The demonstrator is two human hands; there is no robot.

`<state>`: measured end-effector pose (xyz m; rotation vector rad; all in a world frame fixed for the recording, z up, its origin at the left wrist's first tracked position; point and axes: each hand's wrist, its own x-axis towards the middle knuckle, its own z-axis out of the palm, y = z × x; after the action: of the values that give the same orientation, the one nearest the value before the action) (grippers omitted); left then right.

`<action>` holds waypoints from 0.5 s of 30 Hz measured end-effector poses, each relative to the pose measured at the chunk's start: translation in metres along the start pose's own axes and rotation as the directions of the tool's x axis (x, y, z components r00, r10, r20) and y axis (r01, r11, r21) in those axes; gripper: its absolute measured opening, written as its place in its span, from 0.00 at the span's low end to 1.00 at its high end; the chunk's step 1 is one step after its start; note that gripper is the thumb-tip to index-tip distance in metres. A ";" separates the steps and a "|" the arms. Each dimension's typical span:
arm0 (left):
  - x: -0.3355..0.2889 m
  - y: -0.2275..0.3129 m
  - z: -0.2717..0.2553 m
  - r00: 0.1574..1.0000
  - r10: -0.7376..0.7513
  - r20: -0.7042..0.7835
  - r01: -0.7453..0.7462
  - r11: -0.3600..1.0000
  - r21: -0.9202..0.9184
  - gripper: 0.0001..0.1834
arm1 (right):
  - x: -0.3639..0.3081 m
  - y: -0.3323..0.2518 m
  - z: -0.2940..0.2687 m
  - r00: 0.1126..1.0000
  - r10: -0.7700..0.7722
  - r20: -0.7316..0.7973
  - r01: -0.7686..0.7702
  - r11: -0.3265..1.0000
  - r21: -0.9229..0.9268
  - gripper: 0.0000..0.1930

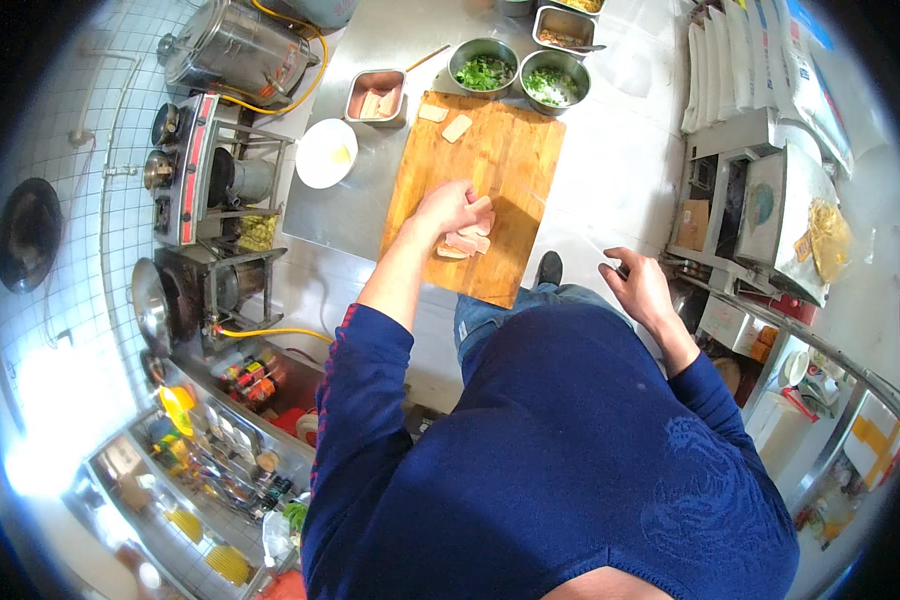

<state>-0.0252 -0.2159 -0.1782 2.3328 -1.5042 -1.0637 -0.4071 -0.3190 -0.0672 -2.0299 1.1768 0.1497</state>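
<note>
My left hand (452, 208) is over the wooden cutting board (518, 150), its fingers bent down and closed on pinkish slices of luncheon meat (467, 240). More slices lie overlapped just below it. Two separate slices (457, 128) rest near the board's far edge. My right hand (642, 290) is off to the right of the board, beside my body. Its fingers are curled round a small dark thing that I cannot make out.
Past the board stand a metal tin of meat pieces (376, 97) and two steel bowls of chopped greens (483, 67). A white plate (326, 153) sits left on the steel table. A gas stove (185, 170) is at the left, and a shelf unit (730, 190) at the right.
</note>
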 end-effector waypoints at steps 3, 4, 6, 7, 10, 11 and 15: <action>-0.001 0.002 0.007 0.994 0.070 -0.081 -0.065 0.996 0.056 0.22 | 0.008 -0.005 0.009 0.997 0.068 0.037 -0.071 0.991 0.117 0.20; -0.003 0.003 0.008 0.990 0.103 -0.093 -0.094 0.991 0.099 0.22 | 0.011 -0.007 0.012 0.998 0.055 0.041 -0.060 0.990 0.129 0.20; -0.005 0.002 0.007 0.996 0.088 -0.028 -0.086 0.994 0.066 0.19 | 0.015 -0.011 0.015 0.996 0.060 0.070 -0.071 0.983 0.172 0.20; -0.007 0.000 0.005 0.996 0.088 0.010 -0.088 0.995 0.047 0.18 | 0.018 -0.012 0.017 0.996 0.052 0.078 -0.065 0.984 0.169 0.20; -0.013 -0.005 0.007 0.992 0.127 -0.024 -0.127 0.992 0.005 0.15 | 0.023 -0.014 0.020 0.993 0.061 0.100 -0.075 0.985 0.154 0.21; -0.013 -0.007 0.008 0.987 0.147 -0.062 -0.148 0.989 -0.006 0.15 | 0.025 -0.014 0.022 0.992 0.063 0.110 -0.079 0.986 0.145 0.22; -0.004 -0.017 0.009 0.999 0.052 -0.017 -0.054 0.989 -0.141 0.16 | 0.030 -0.014 0.027 0.989 0.072 0.127 -0.087 0.990 0.115 0.23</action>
<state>-0.0197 -0.2021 -0.1912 2.1887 -1.4279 -1.1005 -0.3721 -0.3174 -0.0919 -1.8434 1.1627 0.2338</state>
